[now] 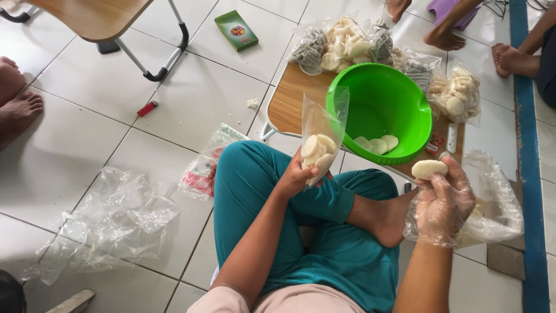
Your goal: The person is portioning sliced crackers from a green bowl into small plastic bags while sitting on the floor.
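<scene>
White floor tiles (87, 98) surround a low wooden table (288, 101) carrying one green bowl (399, 93) with three pale crackers (377, 144) in it, and about five filled clear bags (346, 43) behind it. Left hand (296, 177), raised over the knee, grips one small clear bag (320, 136) holding about four crackers. Right hand (443, 203), plastic-gloved, pinches a single cracker (429, 168); one green box (236, 30) and one red lighter (147, 108) lie on the floor.

You get bright, even daylight, soft and diffuse. Shadows faint, short, under chair legs (165, 55) and green bowl (379, 113). Mild glare on white floor tiles (87, 104) and crumpled plastic (110, 223). Focus sharp at centre; slight wide-angle stretch at edges. No motion blur.
</scene>
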